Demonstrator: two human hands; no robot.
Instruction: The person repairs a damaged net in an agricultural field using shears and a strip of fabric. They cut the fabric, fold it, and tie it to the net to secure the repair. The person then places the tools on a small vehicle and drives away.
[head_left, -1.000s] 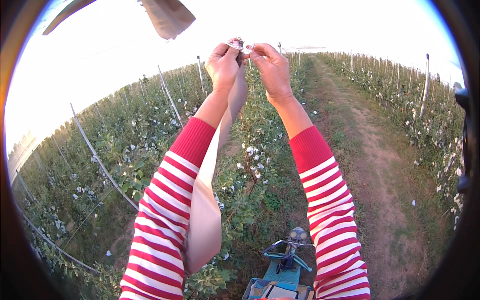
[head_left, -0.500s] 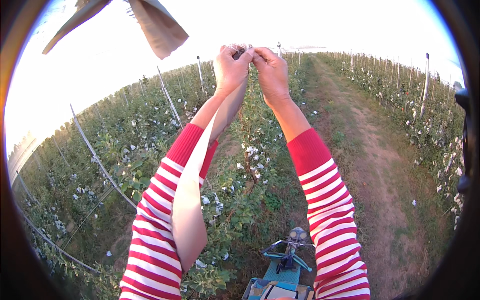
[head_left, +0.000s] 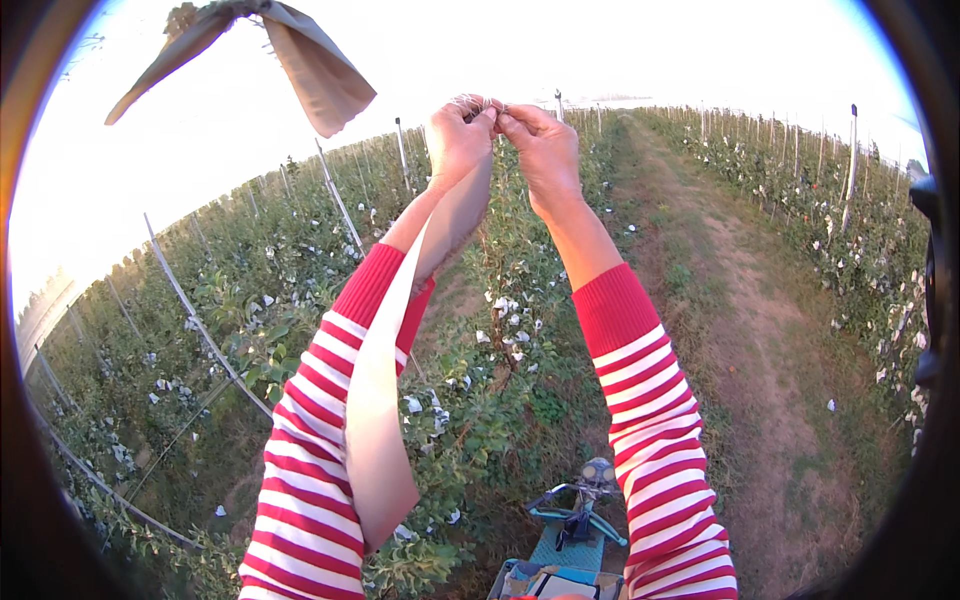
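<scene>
Both arms reach up and out, the two hands meeting at fingertip height against the bright sky. A long beige cloth strip (head_left: 378, 430) comes from my closed left hand (head_left: 460, 143) and hangs along the left forearm. Thin white threads curl over that hand's fingers. My right hand (head_left: 546, 158) pinches thumb and fingers together right beside the left fingertips; the small bit between them is too fine to name. At the upper left, apart from the hands, another brownish cloth (head_left: 315, 72) hangs from a bunched knot, its two ends spreading downward.
Rows of leafy plants with white pieces among them (head_left: 510, 320) run ahead, with posts (head_left: 340, 195) between. A dirt track (head_left: 735, 300) lies to the right. Below me stands a small vehicle with handlebars and a teal footboard (head_left: 568, 545), a box (head_left: 550, 580) near it.
The hanging cloth at the upper left sits slightly lower in view, and its knot now shows. My hands stay together, with the right fingers slightly shifted.
</scene>
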